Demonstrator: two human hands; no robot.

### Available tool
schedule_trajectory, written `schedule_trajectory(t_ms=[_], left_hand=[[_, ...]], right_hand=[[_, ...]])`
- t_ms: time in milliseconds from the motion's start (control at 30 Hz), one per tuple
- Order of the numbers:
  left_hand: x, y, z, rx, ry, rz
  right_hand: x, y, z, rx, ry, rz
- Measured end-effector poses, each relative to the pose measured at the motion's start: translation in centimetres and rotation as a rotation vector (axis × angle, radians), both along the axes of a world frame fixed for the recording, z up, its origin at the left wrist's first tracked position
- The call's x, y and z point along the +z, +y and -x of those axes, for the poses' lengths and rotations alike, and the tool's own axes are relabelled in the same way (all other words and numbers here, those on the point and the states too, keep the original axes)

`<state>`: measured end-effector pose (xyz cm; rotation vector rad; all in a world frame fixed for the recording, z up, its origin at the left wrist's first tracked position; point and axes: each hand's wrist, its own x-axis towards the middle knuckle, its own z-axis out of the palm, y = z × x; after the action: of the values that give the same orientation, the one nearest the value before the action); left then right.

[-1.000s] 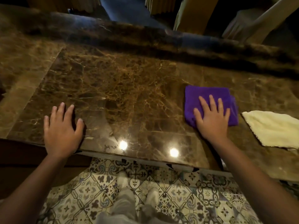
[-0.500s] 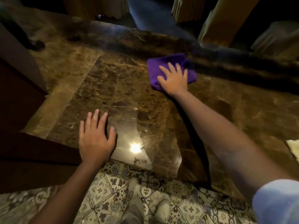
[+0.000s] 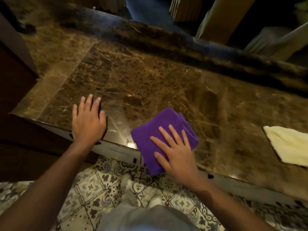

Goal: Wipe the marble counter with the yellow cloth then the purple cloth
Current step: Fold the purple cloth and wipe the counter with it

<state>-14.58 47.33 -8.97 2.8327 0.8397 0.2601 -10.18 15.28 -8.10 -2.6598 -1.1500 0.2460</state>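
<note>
The brown veined marble counter (image 3: 150,77) fills most of the view, polished, with bright light spots near its front edge. I judge the purple-cloth pass to be in hand. To do it well I would keep the palm flat, press evenly and run overlapping strokes from the raised back ledge to the front edge, without letting the cloth slip off.

The folded purple microfibre cloth (image 3: 160,130) lies at the front edge, its near corner overhanging the patterned tile floor (image 3: 93,185). My right hand (image 3: 176,155) lies flat on it, fingers spread and extended, pressing rather than gripping.

My left hand (image 3: 87,120) rests open on bare marble just left of the cloth, fingers splayed, holding nothing. It stands in the way of a leftward stroke and should lift first.

The pale yellow terry cloth (image 3: 290,145) lies flat on the counter, well apart to the right and partly out of frame. It covers a patch of marble that I cannot wipe until it is moved.
</note>
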Motion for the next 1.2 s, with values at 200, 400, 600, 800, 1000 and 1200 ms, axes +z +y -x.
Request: schedule_trajectory(t_ms=[200, 400, 600, 800, 1000, 1200], left_hand=[[0.2, -2.9, 0.7, 0.049, 0.079, 0.015], [0.0, -3.5, 1.0, 0.054, 0.057, 0.003], [-0.1, -3.6, 0.8, 0.039, 0.058, 0.002], [-0.8, -3.0, 0.8, 0.049, 0.083, 0.002], [-1.3, -2.3, 0.6, 0.037, 0.090, 0.014], [-1.0, -2.7, 1.6, 0.041, 0.088, 0.070]], right_hand=[[0.5, -11.6, -5.7, -0.529, -0.065, 0.047], [1.0, -15.0, -7.4, -0.879, -0.030, 0.060], [0.3, -6.6, -2.0, -0.593, -0.047, 0.085], [-0.1, 0.4, 3.5, -0.171, -0.049, 0.028], [0.1, 0.1, 3.5, 0.013, -0.089, -0.071], [1.3, -5.4, 3.9, -0.041, 0.048, -0.296]])
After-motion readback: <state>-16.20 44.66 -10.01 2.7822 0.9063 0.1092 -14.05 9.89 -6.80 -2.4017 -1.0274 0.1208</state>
